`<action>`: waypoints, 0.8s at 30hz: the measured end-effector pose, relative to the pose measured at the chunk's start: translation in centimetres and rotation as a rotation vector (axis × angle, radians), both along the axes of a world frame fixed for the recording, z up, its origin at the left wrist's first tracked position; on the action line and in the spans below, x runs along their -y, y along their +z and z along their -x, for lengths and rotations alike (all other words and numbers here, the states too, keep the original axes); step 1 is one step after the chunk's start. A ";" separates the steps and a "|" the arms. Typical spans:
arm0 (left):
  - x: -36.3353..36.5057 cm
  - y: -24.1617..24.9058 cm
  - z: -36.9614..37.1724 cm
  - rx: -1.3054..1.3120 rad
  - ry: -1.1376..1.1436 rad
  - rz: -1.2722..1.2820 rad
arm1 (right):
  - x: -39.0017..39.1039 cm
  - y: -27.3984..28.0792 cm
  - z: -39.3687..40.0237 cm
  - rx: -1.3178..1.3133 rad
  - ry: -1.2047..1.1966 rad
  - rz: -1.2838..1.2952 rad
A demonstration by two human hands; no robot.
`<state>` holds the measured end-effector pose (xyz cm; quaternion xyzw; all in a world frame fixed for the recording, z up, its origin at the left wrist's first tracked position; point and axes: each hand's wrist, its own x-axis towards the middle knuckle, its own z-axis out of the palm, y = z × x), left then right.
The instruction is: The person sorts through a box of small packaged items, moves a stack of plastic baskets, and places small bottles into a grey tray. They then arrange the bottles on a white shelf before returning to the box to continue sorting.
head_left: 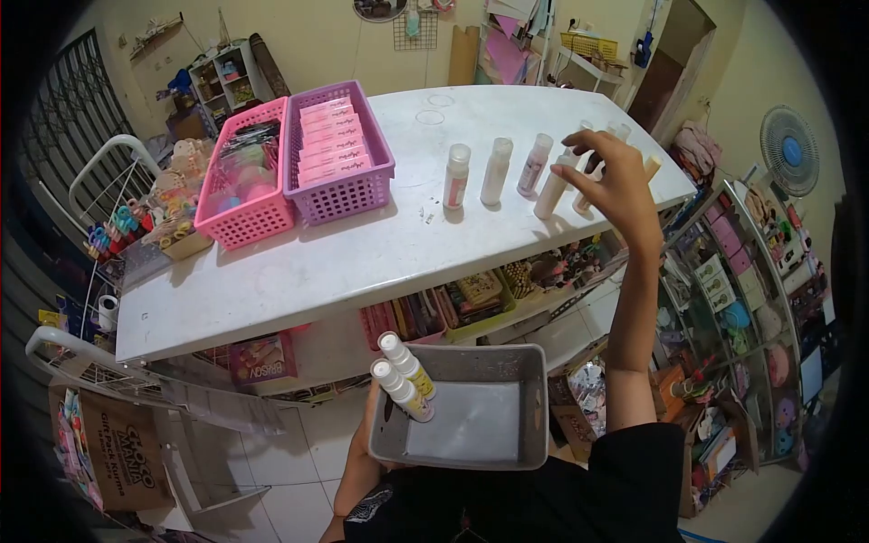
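My left hand (370, 418) grips the left side of a grey plastic bin (534, 407) in front of my body; most of its fingers are hidden behind the wall. Two white-capped bottles with yellow labels, a front bottle (404, 391) and a back bottle (409, 364), stand at the bin's left end. Over the white table, my right hand (614, 176) has its thumb and fingers apart around the top of a pale bottle (549, 194), which stands on the table. Contact cannot be made out. Left of it are a pink-labelled bottle (455, 176), a whitish bottle (496, 172) and another bottle (534, 166). More bottles are partly hidden behind the hand.
On the white table (299, 281) sit a pink basket (244, 226) of small goods and a purple basket (339, 201) of pink boxes. Shelves with goods run under the tabletop. A glass display case (724, 271) is at right, a cardboard box (118, 452) at lower left.
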<state>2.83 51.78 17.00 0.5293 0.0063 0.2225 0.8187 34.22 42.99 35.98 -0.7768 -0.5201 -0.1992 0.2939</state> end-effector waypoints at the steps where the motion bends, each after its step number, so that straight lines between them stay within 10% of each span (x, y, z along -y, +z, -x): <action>1: 0.1 -0.1 0.1 -0.007 -0.003 0.010 | 0.1 -0.3 0.2 0.020 -0.029 -0.002; 24: 0.1 -5.9 2.4 -0.114 -0.252 0.152 | 4.0 1.6 -6.4 0.238 -0.049 -0.078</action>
